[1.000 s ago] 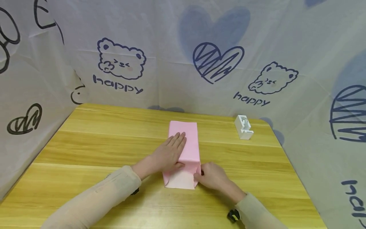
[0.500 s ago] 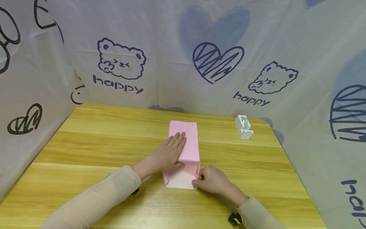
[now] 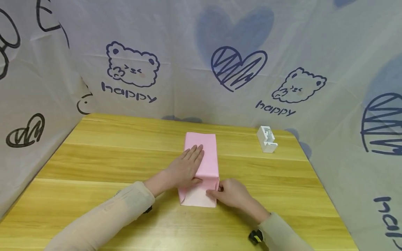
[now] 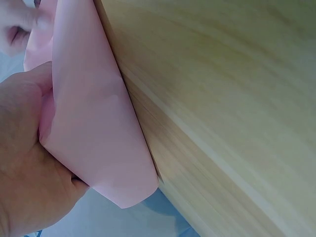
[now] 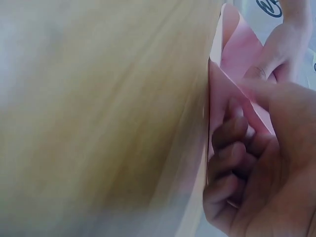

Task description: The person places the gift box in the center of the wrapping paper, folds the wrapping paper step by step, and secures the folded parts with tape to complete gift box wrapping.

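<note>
A long pink paper packet (image 3: 209,157) lies on the wooden table, its near end showing a paler flap (image 3: 196,198) with folded sides. Across its top my left hand (image 3: 185,169) rests flat, fingers straight and thumb toward the near end. At the near right corner my right hand (image 3: 232,192) pinches the paper's side fold between thumb and index finger, the thumb over the pale flap. The right wrist view shows that hand's other fingers (image 5: 224,168) curled beside the pink side wall (image 5: 219,98). Whatever the paper may enclose is hidden.
A small white tape dispenser (image 3: 267,141) stands at the back right of the wooden table (image 3: 110,150). Behind and at both sides hangs a pale cloth (image 3: 188,87) printed with bears and hearts.
My right hand slid toward the near corner and then back up a little, its thumb moving inward over the pale flap. The right side fold shifted with it. My left hand stayed put.
</note>
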`<state>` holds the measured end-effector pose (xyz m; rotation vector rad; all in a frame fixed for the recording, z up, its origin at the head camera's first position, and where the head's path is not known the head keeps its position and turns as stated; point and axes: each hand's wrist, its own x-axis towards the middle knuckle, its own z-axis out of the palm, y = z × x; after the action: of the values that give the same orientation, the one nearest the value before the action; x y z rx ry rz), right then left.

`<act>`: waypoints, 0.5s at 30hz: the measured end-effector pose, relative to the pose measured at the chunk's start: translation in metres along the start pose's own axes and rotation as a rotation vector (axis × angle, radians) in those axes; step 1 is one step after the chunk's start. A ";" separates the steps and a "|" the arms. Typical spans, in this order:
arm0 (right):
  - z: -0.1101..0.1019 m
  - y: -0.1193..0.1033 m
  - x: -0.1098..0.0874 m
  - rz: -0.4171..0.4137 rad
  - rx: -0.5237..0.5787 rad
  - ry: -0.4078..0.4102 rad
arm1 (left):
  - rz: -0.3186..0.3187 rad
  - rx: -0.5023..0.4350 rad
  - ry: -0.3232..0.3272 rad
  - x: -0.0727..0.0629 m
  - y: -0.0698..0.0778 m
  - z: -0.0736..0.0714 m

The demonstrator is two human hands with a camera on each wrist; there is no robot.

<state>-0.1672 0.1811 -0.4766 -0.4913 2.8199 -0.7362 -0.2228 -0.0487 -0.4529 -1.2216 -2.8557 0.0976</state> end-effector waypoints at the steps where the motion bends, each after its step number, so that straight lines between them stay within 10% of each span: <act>1: 0.000 -0.001 0.002 0.002 -0.015 0.024 | 0.001 -0.004 0.003 0.000 0.000 0.000; 15: 0.003 -0.005 0.012 0.067 -0.185 0.132 | 0.003 0.006 0.013 0.000 -0.001 0.003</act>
<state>-0.1764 0.1712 -0.4773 -0.3861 3.0283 -0.5148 -0.2239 -0.0492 -0.4560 -1.2215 -2.8401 0.0981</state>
